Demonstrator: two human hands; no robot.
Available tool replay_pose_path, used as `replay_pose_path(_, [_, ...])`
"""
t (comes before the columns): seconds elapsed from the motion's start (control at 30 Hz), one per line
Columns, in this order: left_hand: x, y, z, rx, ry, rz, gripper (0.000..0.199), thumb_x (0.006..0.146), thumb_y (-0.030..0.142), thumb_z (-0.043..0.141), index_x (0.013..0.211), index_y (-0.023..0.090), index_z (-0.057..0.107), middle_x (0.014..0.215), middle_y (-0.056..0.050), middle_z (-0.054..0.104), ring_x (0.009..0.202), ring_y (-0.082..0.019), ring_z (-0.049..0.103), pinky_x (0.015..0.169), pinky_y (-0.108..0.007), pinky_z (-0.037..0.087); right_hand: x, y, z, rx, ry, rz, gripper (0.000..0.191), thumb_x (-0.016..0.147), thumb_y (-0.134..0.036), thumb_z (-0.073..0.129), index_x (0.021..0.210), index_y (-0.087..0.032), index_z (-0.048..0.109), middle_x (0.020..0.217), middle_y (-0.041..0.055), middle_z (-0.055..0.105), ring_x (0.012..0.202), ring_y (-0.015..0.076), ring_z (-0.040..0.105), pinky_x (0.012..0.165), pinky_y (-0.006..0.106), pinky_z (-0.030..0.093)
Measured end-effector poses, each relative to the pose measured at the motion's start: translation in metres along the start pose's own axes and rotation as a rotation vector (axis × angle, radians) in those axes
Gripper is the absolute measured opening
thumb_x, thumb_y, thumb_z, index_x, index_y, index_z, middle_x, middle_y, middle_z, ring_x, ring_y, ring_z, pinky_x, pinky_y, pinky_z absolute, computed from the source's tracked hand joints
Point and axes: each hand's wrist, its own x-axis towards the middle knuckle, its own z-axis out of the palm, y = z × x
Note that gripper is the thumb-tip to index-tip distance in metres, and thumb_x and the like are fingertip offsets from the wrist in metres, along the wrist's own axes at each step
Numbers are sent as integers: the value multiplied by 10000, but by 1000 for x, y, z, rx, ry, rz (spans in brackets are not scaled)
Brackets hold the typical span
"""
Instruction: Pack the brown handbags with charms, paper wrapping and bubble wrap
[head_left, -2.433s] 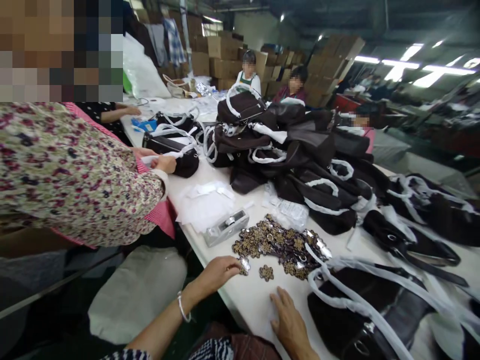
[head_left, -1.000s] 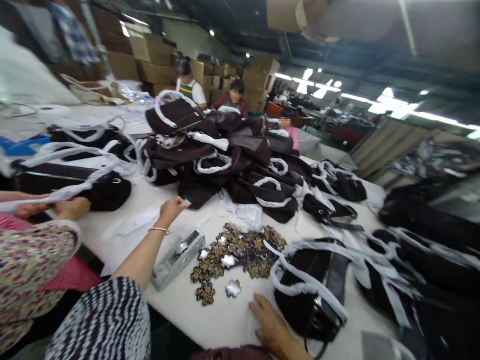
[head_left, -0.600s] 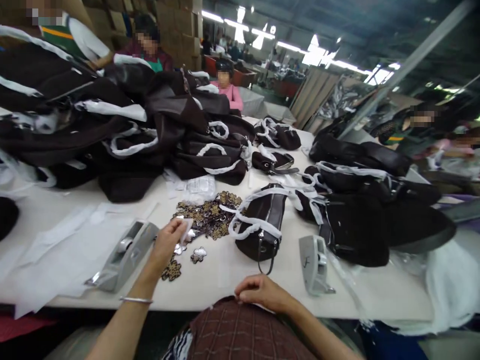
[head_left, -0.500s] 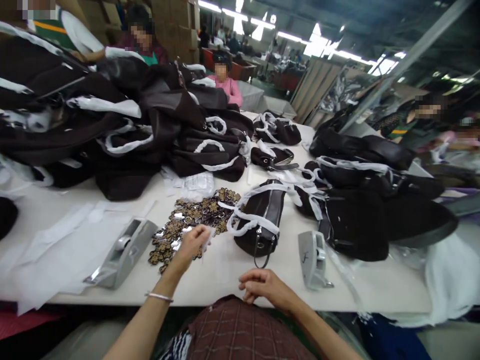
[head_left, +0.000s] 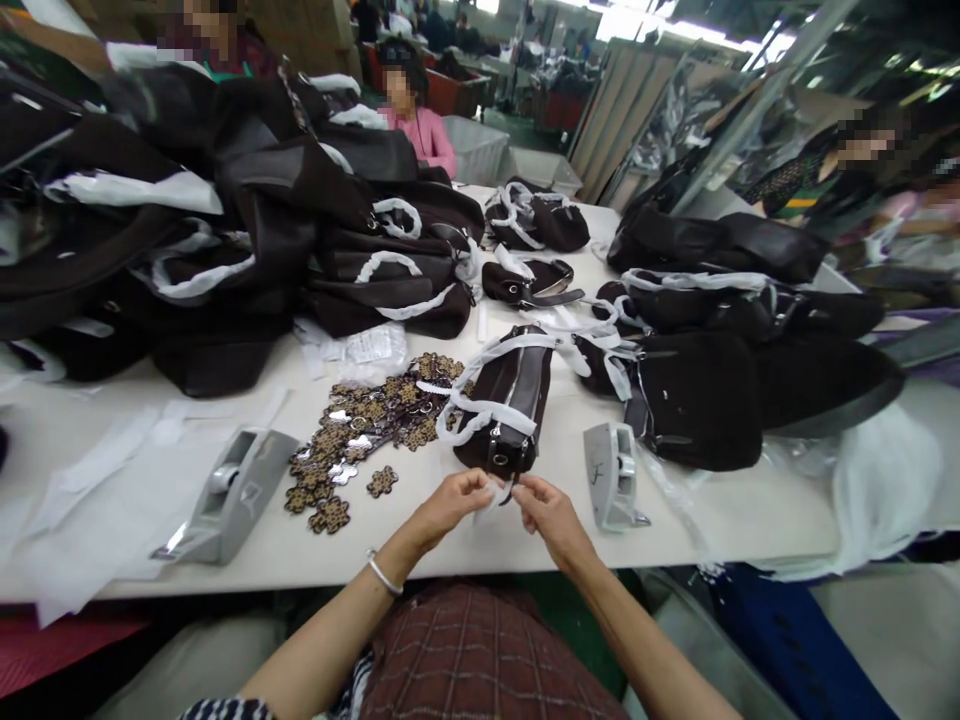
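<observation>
In front of me a small dark bag (head_left: 531, 385) lies on the table, its handles wrapped in white paper. My left hand (head_left: 454, 508) pinches a thin white slip (head_left: 495, 492), just in front of the bag's near end. Close beside it, my right hand (head_left: 553, 512) has its fingers closed on a narrow dark strap (head_left: 514, 482) that hangs from that end. The fingertips of both hands almost meet there. Left of the bag is a heap of flower-shaped tags (head_left: 341, 435), with a single tag (head_left: 382, 481) apart from it.
Grey tape dispensers stand at the left (head_left: 232, 490) and right (head_left: 613, 480). A big pile of dark bags (head_left: 262, 200) fills the back left; more bags (head_left: 697, 400) lie at right. White sheets (head_left: 142, 480) cover the table's left. Other people sit beyond the table.
My left hand has moved right from the tag heap to the bag's near end, carrying the white slip. My right hand has risen to the strap and closed on it. The view has shifted.
</observation>
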Motion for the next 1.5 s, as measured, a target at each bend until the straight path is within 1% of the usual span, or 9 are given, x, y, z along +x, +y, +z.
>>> replay_pose_path(0.1, [-7, 3, 4, -116, -4, -14, 295, 800, 431, 700, 813, 156, 596, 834, -36, 674, 808, -161, 608, 810, -292, 446, 8, -7, 15, 183, -191, 66, 557, 660, -451, 824, 1075, -120, 654, 577, -62, 497, 477, 54, 377, 454, 197, 247])
replay_pose_path(0.33, [-28, 13, 0, -446, -15, -12, 284, 804, 397, 718, 897, 145, 626, 1021, -104, 671, 922, -188, 628, 857, -337, 500, 22, -28, 33, 385, -479, 175, 505, 650, -398, 850, 1054, -151, 675, 623, -46, 504, 483, 38, 283, 439, 183, 188])
replay_pose_path(0.47, [-25, 8, 1, -489, 177, 26, 292, 770, 393, 746, 884, 164, 605, 979, -67, 657, 848, -152, 609, 758, -279, 494, 25, -30, 40, 374, -374, 173, 463, 645, -417, 852, 973, -142, 678, 651, -38, 524, 492, 32, 361, 435, 168, 232])
replay_pose_path(0.67, [-15, -7, -6, -46, 496, 102, 269, 749, 405, 715, 789, 170, 592, 741, 16, 595, 704, -122, 540, 683, -240, 434, 16, -10, 46, 216, -104, 36, 445, 626, -467, 846, 870, -145, 660, 647, -35, 553, 520, 65, 465, 471, 203, 343])
replay_pose_path(0.83, [-10, -19, -7, 72, 518, -8, 251, 799, 435, 611, 834, 202, 524, 716, 27, 575, 622, -120, 552, 570, -229, 435, 11, 0, 38, 61, -26, -67, 397, 671, -461, 807, 842, -130, 670, 609, -25, 567, 529, 92, 485, 499, 239, 390])
replay_pose_path(0.97, [-12, -23, -4, 41, 467, -137, 319, 851, 542, 495, 834, 225, 466, 625, 77, 488, 413, -70, 331, 408, -204, 242, 10, 4, 34, 164, -51, -22, 445, 649, -410, 836, 952, -152, 639, 620, -39, 577, 552, 108, 544, 483, 222, 409])
replay_pose_path(1.07, [-13, -14, 2, 188, 444, -82, 346, 784, 543, 589, 783, 213, 484, 637, 65, 487, 510, -91, 407, 492, -223, 322, 9, 7, 35, 177, -46, -27, 407, 664, -412, 833, 889, -148, 619, 599, -34, 590, 541, 109, 563, 482, 216, 430])
replay_pose_path(1.23, [-13, 5, 13, 419, 577, -45, 235, 744, 388, 649, 738, 197, 513, 671, 51, 536, 683, -142, 509, 669, -260, 386, 6, 5, 38, 147, -18, -53, 378, 662, -427, 837, 800, -135, 640, 584, -25, 598, 523, 106, 558, 475, 218, 452])
replay_pose_path(1.5, [-11, -5, 13, 134, 646, -40, 221, 757, 359, 676, 710, 158, 595, 648, 32, 594, 602, -107, 486, 581, -226, 373, 7, -1, 34, 406, -138, 133, 362, 625, -383, 884, 857, -152, 729, 833, 11, 662, 610, 60, 554, 498, 163, 449])
